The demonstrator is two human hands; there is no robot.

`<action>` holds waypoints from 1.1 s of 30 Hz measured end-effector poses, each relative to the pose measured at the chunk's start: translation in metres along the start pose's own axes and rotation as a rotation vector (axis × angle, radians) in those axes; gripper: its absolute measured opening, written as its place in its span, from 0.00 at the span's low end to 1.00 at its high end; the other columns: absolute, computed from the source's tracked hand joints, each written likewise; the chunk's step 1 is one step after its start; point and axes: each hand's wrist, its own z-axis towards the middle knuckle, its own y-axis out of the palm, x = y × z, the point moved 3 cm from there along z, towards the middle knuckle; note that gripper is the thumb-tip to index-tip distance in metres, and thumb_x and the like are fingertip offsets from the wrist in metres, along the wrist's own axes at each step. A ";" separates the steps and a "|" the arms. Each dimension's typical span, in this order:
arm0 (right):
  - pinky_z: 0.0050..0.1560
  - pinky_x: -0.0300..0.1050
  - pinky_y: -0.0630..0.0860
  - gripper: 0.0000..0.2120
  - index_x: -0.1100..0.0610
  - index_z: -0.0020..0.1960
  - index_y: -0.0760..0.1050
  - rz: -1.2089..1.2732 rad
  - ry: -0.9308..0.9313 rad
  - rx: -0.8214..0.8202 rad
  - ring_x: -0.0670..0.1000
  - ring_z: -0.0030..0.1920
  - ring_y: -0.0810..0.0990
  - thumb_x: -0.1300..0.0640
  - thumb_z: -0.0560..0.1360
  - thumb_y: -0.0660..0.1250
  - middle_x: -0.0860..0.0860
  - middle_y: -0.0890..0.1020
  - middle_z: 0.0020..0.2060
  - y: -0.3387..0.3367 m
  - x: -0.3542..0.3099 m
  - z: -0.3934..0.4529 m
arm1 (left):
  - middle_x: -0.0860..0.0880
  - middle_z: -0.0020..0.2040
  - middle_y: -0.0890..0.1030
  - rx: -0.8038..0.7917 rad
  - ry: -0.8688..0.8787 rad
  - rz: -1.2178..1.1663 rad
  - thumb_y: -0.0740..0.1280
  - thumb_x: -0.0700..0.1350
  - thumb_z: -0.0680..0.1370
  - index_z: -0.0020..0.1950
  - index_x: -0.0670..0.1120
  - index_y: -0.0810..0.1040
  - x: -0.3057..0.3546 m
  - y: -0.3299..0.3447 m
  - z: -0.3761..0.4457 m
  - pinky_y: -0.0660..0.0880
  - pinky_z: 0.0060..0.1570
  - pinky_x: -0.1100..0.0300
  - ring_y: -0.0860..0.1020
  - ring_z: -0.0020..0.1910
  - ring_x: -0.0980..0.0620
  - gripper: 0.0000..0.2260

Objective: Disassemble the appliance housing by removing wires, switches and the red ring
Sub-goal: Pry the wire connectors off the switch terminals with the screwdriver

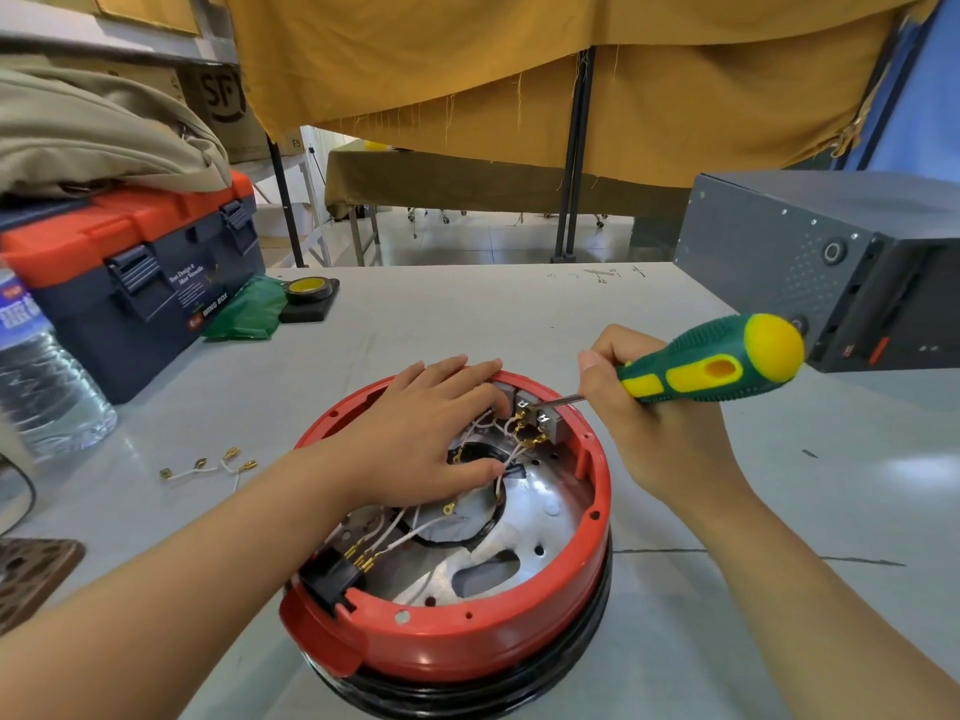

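Observation:
The upturned appliance housing sits on the grey table in front of me, its red ring [483, 636] around a metal base with white wires [395, 532] and brass terminals. My left hand [421, 439] lies inside the far part of the ring, fingers spread over the rim and the wires. My right hand [660, 433] grips a green and yellow screwdriver [722, 361]. Its tip touches the grey switches [543, 420] mounted on the ring's far inner wall. A black connector block [332, 579] sits at the near left of the ring.
Loose white wires with brass terminals [208, 465] lie on the table to the left. A blue and orange toolbox [140, 272], a water bottle [36, 376], green cloth and a tape roll [306, 291] stand at the left. A grey metal case [810, 252] occupies the right.

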 end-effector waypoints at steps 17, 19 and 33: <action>0.23 0.35 0.58 0.12 0.54 0.26 0.66 0.440 0.351 0.148 0.47 0.22 0.59 0.58 0.67 0.59 0.50 0.62 0.22 -0.005 0.035 0.006 | 0.56 0.74 0.62 0.115 -0.073 -0.054 0.61 0.58 0.77 0.54 0.57 0.77 0.007 -0.006 0.008 0.58 0.69 0.50 0.60 0.73 0.51 0.11; 0.23 0.36 0.58 0.12 0.53 0.25 0.67 0.430 0.352 0.151 0.47 0.23 0.60 0.58 0.67 0.59 0.53 0.62 0.23 -0.005 0.034 0.006 | 0.56 0.74 0.63 0.122 -0.074 -0.061 0.61 0.59 0.77 0.54 0.57 0.78 0.007 -0.006 0.008 0.58 0.69 0.51 0.60 0.72 0.51 0.11; 0.28 0.30 0.60 0.12 0.56 0.29 0.65 0.209 0.206 0.064 0.43 0.25 0.65 0.56 0.71 0.57 0.43 0.67 0.20 -0.007 0.019 0.005 | 0.57 0.72 0.64 0.053 -0.231 -0.281 0.68 0.57 0.74 0.41 0.54 0.80 0.012 -0.014 0.017 0.56 0.70 0.51 0.61 0.70 0.51 0.08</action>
